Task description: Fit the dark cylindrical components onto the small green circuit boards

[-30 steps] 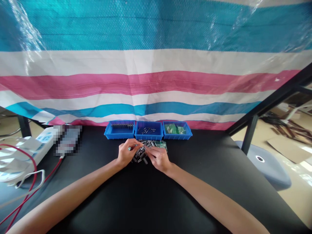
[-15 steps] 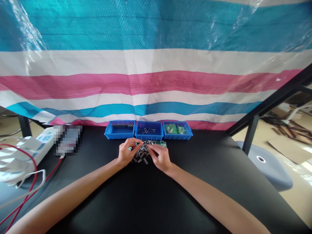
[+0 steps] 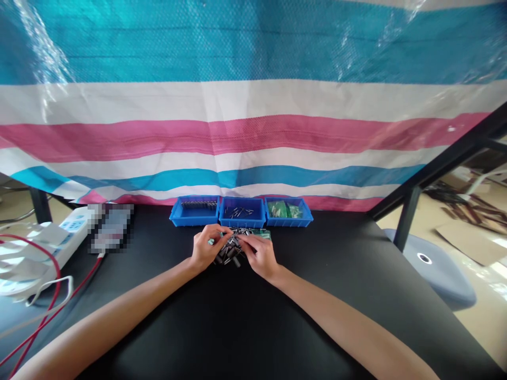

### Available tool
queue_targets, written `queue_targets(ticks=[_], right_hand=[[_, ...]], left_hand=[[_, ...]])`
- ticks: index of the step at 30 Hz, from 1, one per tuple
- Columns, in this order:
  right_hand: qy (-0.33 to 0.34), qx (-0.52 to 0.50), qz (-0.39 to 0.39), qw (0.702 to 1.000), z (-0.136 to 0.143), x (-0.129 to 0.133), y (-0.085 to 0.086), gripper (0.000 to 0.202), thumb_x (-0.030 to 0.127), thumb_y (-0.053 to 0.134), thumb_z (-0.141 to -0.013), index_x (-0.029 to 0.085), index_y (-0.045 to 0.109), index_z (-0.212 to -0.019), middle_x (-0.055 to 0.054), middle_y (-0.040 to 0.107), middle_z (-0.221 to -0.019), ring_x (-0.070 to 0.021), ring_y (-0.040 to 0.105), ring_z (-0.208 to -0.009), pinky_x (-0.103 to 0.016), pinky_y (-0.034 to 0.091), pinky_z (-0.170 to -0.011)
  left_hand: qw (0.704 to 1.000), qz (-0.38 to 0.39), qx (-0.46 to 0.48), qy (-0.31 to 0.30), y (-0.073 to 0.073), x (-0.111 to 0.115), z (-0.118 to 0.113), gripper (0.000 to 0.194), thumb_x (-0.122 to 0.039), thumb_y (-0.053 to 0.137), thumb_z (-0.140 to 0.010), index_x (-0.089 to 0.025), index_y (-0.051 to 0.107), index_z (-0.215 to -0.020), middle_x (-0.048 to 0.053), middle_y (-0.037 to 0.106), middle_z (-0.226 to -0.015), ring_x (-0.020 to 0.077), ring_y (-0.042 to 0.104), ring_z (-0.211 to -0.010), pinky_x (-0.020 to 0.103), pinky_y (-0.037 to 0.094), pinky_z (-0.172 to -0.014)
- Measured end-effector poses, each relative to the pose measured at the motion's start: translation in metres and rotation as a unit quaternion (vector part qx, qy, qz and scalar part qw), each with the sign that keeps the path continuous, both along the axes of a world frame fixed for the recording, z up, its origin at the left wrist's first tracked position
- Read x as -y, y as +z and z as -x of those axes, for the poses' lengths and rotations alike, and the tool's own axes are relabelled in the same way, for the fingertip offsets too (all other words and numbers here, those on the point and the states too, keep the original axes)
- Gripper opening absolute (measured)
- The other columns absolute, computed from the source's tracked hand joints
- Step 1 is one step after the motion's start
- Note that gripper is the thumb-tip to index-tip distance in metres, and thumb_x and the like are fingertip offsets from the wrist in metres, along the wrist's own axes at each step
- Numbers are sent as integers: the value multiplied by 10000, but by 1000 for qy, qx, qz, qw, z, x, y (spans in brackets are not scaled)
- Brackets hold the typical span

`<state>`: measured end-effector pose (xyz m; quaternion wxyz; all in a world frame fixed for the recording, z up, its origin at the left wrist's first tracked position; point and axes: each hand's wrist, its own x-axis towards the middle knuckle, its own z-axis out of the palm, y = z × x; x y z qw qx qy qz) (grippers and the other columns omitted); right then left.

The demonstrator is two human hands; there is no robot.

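My left hand (image 3: 207, 246) and my right hand (image 3: 260, 253) face each other over a heap of small dark and silvery metal parts (image 3: 234, 260) on the black table. Both hands are closed, fingertips pinched together above the heap. What lies between the fingertips is too small to make out. Some green-and-clear packaging (image 3: 262, 233) lies just behind my right hand. Part of the heap is hidden under the fingers.
Behind the heap stand a blue bin with a row of metal pieces (image 3: 194, 215), a blue bin with thin pins (image 3: 242, 219) and a blue bin with green packets (image 3: 290, 220). A power strip (image 3: 59, 237) with cables lies left. A striped sheet (image 3: 253, 134) hangs behind.
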<state>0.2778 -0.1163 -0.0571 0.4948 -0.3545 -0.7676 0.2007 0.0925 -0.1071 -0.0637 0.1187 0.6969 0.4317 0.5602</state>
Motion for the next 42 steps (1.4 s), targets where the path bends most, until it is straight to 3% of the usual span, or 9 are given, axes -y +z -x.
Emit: queue_targets(ticks=[14, 27, 42], right_hand=[[-32, 36, 48, 998, 0, -3, -7, 150, 257, 548, -928, 212, 689, -951, -13, 735, -739, -159, 708, -617, -214, 513, -582], [-35, 39, 38, 998, 0, -3, -9, 178, 258, 554, -925, 193, 720, -924, -28, 748, -743, -172, 706, -609, -233, 528, -604], [-30, 25, 39, 998, 0, -3, -7, 178, 250, 536, -930, 199, 706, -914, -17, 719, -689, -161, 685, -580, -229, 517, -572]], left_hand=[[999, 39, 25, -17, 9, 5, -2, 163, -289, 687, -819, -201, 566, -882, 11, 746, -784, 134, 689, -617, 245, 560, -581], [992, 99, 60, -46, 8, 7, -3, 232, -331, 700, -806, -198, 531, -894, 34, 748, -811, 145, 693, -602, 232, 526, -504], [992, 90, 64, -56, 6, 6, -2, 211, -289, 694, -808, -211, 521, -899, 46, 748, -817, 145, 682, -584, 249, 541, -517]])
